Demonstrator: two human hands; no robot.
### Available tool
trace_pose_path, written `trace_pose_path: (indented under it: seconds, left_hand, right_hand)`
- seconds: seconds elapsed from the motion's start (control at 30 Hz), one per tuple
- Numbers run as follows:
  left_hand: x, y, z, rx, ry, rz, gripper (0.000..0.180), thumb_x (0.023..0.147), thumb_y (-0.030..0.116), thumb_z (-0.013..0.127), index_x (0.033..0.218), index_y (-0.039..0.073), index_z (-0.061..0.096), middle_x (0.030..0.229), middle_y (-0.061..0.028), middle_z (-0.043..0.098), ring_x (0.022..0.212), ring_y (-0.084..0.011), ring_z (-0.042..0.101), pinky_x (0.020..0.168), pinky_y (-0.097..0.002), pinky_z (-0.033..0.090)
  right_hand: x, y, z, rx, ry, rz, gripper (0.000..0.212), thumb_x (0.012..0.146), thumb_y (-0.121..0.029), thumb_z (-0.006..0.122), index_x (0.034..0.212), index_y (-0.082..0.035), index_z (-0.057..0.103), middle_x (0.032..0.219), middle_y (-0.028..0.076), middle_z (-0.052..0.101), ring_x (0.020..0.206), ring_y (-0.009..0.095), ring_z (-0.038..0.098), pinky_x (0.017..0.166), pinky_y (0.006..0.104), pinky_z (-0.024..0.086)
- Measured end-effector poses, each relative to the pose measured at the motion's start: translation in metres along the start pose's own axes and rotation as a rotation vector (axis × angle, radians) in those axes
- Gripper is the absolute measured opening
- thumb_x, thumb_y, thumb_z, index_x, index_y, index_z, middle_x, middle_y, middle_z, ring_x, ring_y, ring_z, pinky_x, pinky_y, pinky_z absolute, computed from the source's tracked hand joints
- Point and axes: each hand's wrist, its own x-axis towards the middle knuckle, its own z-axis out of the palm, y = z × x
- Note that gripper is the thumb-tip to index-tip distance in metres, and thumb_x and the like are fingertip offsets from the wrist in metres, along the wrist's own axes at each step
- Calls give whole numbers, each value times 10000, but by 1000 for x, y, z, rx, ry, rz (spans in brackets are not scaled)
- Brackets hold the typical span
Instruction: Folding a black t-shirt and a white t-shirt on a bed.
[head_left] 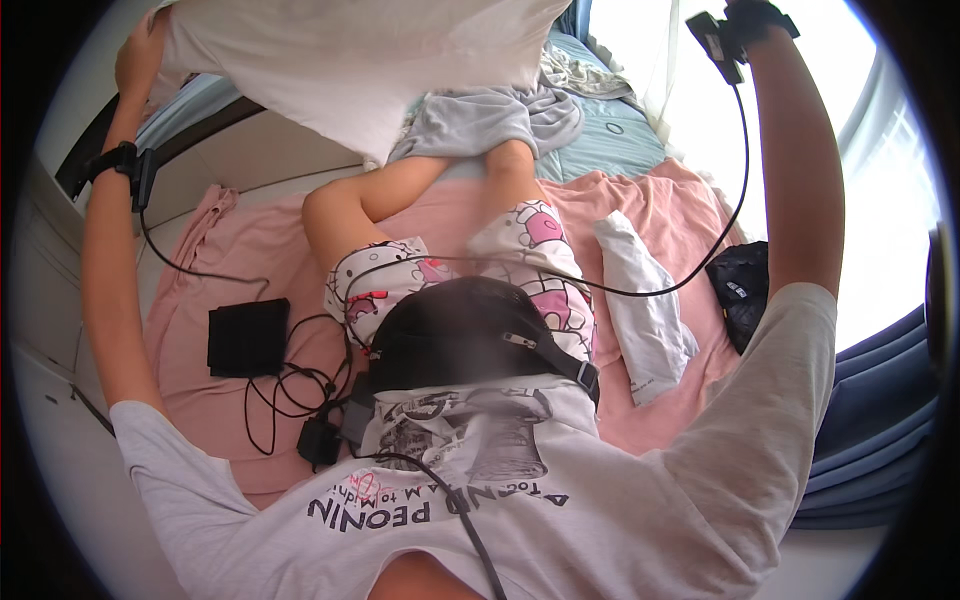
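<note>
A large white cloth (370,60), possibly a garment, hangs spread out in the air at the top of the view. My left hand (138,58) is raised at the upper left, its fingers closed on the edge of this cloth. The cloth's lower corner dangles near my bent knee. My right arm (800,160) reaches up at the far right. Only its wrist with a black band (760,22) and a small black device (715,48) shows; the right hand lies past the upper edge.
I sit on a pink sheet (640,430). To my right lie a folded white garment (640,310) and a black bag (742,290). A black box (248,338) and looped cables (290,390) are on my left. A grey cloth (470,120) lies by my feet.
</note>
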Motion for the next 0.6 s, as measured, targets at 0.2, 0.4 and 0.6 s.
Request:
trace_pose_path:
  seconds: [0.2, 0.4, 0.6]
  left_hand:
    - [-113, 37, -38, -100, -8, 487, 436, 964, 326, 720, 1304, 64, 640, 1112, -186, 736, 977, -371, 719, 799, -409, 561]
    - [-338, 50, -59, -206, -335, 862, 299, 796, 98, 757, 1092, 61, 735, 886, -145, 713, 789, -336, 704, 695, -412, 558]
    - [-466, 49, -107, -270, -689, 609, 125, 682, 63, 606, 794, 60, 660, 712, -113, 615, 620, -311, 565, 533, -415, 425]
  right_hand:
    - [-110, 50, -2, -229, -243, 96, 542, 942, -513, 679, 956, 20, 775, 822, 219, 752, 705, 332, 703, 723, 434, 553]
    - [-370, 20, -23, -75, -732, -23, 50, 840, -40, 675, 877, -34, 709, 971, 121, 692, 939, 335, 643, 859, 433, 527]
    - [-470, -28, -50, 122, -771, 265, 150, 833, -24, 723, 979, 1, 748, 1050, 138, 704, 994, 346, 657, 901, 431, 521]
